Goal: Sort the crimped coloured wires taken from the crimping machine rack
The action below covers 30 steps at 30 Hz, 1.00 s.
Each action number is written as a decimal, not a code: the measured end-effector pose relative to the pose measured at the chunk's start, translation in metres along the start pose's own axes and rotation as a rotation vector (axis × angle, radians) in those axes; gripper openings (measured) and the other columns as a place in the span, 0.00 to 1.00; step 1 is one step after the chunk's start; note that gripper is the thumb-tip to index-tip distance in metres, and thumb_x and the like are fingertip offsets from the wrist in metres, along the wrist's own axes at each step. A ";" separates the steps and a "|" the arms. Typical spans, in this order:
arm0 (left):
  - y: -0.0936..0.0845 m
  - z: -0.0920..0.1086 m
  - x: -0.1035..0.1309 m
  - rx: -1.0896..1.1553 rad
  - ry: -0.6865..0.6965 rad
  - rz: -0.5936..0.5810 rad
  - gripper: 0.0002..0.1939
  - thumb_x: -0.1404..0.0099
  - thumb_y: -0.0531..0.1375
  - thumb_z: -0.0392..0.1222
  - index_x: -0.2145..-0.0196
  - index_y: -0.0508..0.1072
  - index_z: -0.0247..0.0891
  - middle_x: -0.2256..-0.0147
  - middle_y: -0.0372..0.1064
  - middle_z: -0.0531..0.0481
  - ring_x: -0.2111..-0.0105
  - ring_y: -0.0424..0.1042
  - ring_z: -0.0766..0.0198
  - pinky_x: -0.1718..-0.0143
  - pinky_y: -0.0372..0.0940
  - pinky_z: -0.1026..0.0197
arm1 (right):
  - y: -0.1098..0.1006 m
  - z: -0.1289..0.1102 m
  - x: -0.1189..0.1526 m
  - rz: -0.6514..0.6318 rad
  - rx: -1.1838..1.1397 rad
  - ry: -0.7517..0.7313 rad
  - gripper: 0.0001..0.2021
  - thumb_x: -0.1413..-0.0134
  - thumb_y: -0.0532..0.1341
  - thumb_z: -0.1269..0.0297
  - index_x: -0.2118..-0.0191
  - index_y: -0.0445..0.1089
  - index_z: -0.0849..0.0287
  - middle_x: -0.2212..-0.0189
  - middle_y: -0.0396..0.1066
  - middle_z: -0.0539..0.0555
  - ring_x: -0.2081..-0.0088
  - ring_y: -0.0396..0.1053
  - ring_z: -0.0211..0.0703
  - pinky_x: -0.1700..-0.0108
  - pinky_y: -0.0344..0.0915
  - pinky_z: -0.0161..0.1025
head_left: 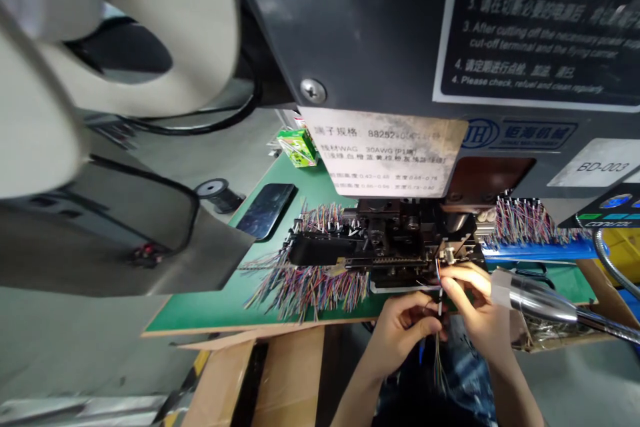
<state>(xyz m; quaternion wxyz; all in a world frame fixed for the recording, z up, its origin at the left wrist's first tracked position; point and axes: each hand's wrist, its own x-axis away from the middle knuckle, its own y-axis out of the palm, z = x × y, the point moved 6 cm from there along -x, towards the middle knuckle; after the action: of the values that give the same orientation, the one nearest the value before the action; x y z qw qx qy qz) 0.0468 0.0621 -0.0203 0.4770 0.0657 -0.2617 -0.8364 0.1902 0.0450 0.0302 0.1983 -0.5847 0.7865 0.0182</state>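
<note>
My left hand point(406, 328) is closed around a thin bundle of coloured wires point(438, 361), just in front of the machine. The bundle's loose tails hang below my fingers, over my lap. A short white section shows on the bundle between my hands. Higher up, my right hand point(470, 293) pinches the wire ends between thumb and fingers, close to the crimping head point(449, 253) of a terminal crimping machine point(380, 47). The exact tips of the wires are too small to make out.
Heaps of coloured wires point(315, 290) lie on the green table point(210, 307), with more wires point(525, 220) in a blue tray at right. A phone point(267, 210), a wire spool point(217, 195) and a green box point(297, 148) sit left. A metal lamp point(543, 297) reaches beside my right hand.
</note>
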 end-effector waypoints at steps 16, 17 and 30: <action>-0.002 0.003 0.000 -0.193 0.053 0.103 0.17 0.43 0.77 0.52 0.71 0.79 0.36 0.74 0.77 0.51 0.73 0.81 0.59 0.64 0.75 0.61 | 0.005 0.019 0.009 0.008 -0.090 0.243 0.18 0.35 0.68 0.46 0.58 0.84 0.56 0.73 0.81 0.55 0.70 0.80 0.51 0.68 0.78 0.43; -0.002 0.003 0.000 -0.206 0.057 0.115 0.16 0.43 0.77 0.51 0.71 0.80 0.36 0.74 0.78 0.50 0.73 0.81 0.58 0.64 0.76 0.61 | 0.005 0.019 0.009 0.006 -0.097 0.252 0.18 0.35 0.68 0.46 0.56 0.84 0.56 0.71 0.82 0.56 0.70 0.80 0.51 0.67 0.78 0.43; -0.003 0.005 0.002 -0.215 0.092 0.128 0.15 0.41 0.76 0.49 0.69 0.81 0.35 0.71 0.78 0.50 0.72 0.82 0.59 0.63 0.78 0.60 | 0.008 0.018 0.007 0.028 -0.159 0.275 0.18 0.37 0.69 0.46 0.54 0.83 0.55 0.61 0.86 0.59 0.68 0.82 0.52 0.65 0.79 0.44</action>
<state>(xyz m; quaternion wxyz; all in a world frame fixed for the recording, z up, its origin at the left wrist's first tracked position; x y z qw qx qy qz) 0.0418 0.0638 -0.0169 0.5451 0.0358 -0.1521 -0.8237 0.1862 0.0457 0.0097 0.0416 -0.5844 0.8104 0.0031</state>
